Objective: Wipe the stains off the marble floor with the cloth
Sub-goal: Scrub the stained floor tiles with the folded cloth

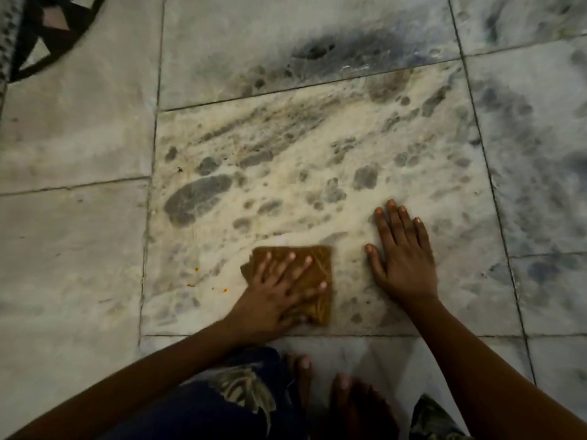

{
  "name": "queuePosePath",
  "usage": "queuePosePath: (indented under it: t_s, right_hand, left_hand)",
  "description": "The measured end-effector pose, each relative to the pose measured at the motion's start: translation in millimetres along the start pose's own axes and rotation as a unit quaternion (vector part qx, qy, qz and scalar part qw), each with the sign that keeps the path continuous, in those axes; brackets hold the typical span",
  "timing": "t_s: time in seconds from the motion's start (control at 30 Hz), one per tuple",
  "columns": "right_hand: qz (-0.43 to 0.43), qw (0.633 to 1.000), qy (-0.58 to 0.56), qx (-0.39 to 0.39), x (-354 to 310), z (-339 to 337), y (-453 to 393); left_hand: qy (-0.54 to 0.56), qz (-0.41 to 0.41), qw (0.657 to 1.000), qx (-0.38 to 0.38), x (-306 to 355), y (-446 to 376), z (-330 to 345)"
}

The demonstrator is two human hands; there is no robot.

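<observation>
Because we crouch low, our bare toes and a dark patterned garment fill the near edge. Just beyond them our left hand lies flat with fingers spread on the cloth, pressing it to the floor, while our right hand rests open, palm down, on bare marble just beside it, holding nothing.

The cloth is a brown folded square with a woven, ribbed face, lying at the near edge of the central tile. We judge it light, soft and limp; it should bunch or unfold if dragged by a corner, so a flat palm over the middle of the folds seems the best hold. The marble looks hard, smooth and faintly glossy, likely slippery where wet, so the bracing hand could slide.

A few small orange specks lie to the left of the cloth, near the grout line. Farther out, grey blotches and brownish streaks cross the pale tile; which are stains and which are veining we cannot tell. At the far left corner sits a dark curved patterned edge
</observation>
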State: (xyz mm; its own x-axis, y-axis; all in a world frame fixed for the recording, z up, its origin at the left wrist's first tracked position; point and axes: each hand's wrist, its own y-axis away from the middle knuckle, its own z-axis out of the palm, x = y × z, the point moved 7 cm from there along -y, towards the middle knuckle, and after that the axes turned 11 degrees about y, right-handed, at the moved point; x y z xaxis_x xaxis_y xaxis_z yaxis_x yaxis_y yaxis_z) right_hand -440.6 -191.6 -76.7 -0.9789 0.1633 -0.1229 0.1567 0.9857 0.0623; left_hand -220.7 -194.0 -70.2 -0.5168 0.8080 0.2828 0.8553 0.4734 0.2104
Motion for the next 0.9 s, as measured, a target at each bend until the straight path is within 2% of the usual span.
queuePosePath:
  t_s: [0.07, 0.13, 0.2, 0.3, 0.37, 0.47, 0.6, 0.67, 0.73, 0.83, 0.9]
  right_hand:
    - [-0.002, 1.0, 0.003, 0.003, -0.1, -0.3, -1.0]
    - [-0.004, 1.0, 0.005, 0.0, 0.3, 0.4, -1.5]
    - [-0.008, 1.0, 0.006, -0.002, -0.7, 1.0, -0.3]
    - [-0.012, 1.0, 0.01, -0.008, -0.7, -0.2, -0.2]
    - [-0.008, 1.0, 0.01, -0.007, -3.2, -1.5, 0.1]
    - [0.018, 1.0, 0.007, -0.007, -11.8, -2.6, -2.7]
    - [-0.043, 0.999, 0.023, -0.006, -42.2, -5.2, -12.2]
    - [-0.061, 0.998, 0.022, -0.007, -55.7, -3.2, -18.2]
    - [-0.083, 0.996, 0.025, -0.015, -69.3, 4.4, -19.9]
    - [-0.098, 0.994, 0.038, -0.019, -76.4, 11.7, -18.6]
    - [-0.103, 0.994, 0.04, -0.012, -78.2, 12.1, -17.7]
  left_hand:
    - [0.003, 0.042, 0.999, -0.009, -4.1, 3.6, -1.7]
    - [0.015, 0.032, 0.999, 0.004, -35.5, -9.7, -13.8]
    - [0.013, -0.069, 0.997, 0.021, -87.6, -26.3, -30.7]
    - [0.024, -0.235, 0.972, 0.006, -153.8, -48.7, -63.6]
    - [0.087, -0.28, 0.956, -0.036, -166.4, -53.0, -68.6]
    - [0.101, -0.235, 0.966, -0.04, -126.8, -37.4, -53.8]
    - [0.029, -0.105, 0.994, -0.012, -27.6, 27.2, -7.4]
    - [0.013, -0.095, 0.995, 0.007, -8.4, 58.3, 5.2]
    - [0.022, -0.111, 0.993, 0.034, -22.4, 78.9, 5.6]
    - [0.048, -0.227, 0.971, 0.051, -84.7, 83.7, -10.1]
    - [0.086, -0.335, 0.936, 0.069, -130.9, 77.2, -29.7]
